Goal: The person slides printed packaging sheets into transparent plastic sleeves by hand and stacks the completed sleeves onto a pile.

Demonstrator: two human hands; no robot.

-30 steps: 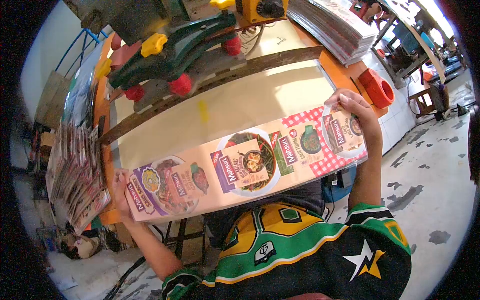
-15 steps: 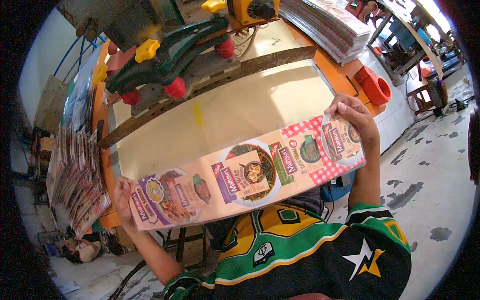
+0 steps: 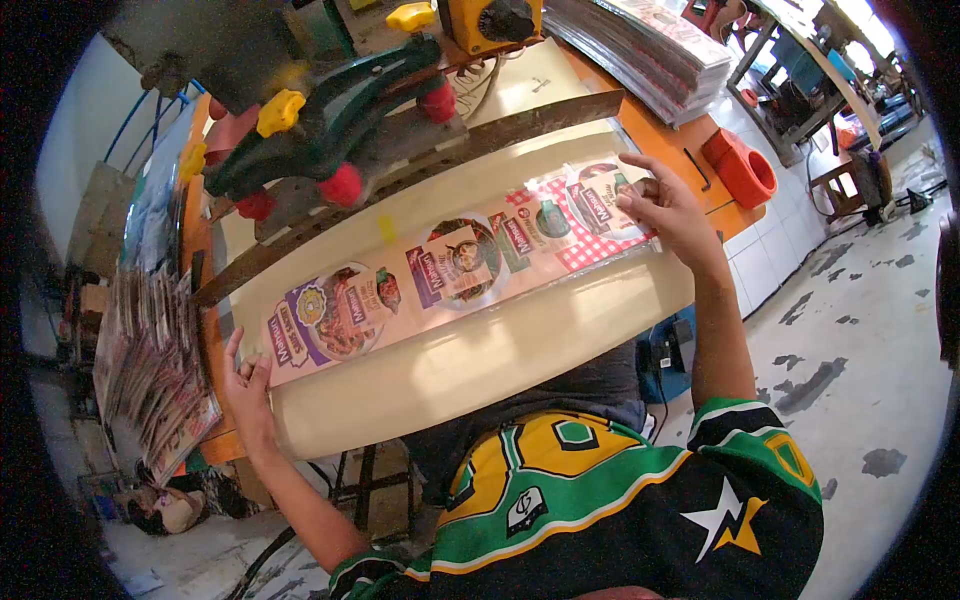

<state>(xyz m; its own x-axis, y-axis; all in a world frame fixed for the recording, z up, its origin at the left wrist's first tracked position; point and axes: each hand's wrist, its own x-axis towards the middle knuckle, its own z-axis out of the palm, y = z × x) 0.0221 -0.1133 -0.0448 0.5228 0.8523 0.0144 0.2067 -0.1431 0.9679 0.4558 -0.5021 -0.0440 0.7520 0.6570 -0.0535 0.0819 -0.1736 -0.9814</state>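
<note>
A long printed strip (image 3: 455,265) with food pictures and "Mahsuri" labels lies across the cream work surface (image 3: 470,375), just in front of a long metal bar (image 3: 400,195). At its left end is my left hand (image 3: 248,390), fingers spread, beside the strip's edge. My right hand (image 3: 665,205) is at the other end, with thumb and index finger apart over the strip's corner. Behind the bar stands a dark green machine arm (image 3: 340,125) with red and yellow knobs.
A stack of printed sheets (image 3: 650,50) stands at the back right, near a red holder (image 3: 740,168) and a black hex key (image 3: 697,170). More printed packs (image 3: 155,350) pile up on the left. A yellow box (image 3: 492,22) with a dial sits behind.
The strip has moved away from my body, onto the cream surface near the bar, uncovering the surface's front part. Both hands moved with it, and their fingers have opened.
</note>
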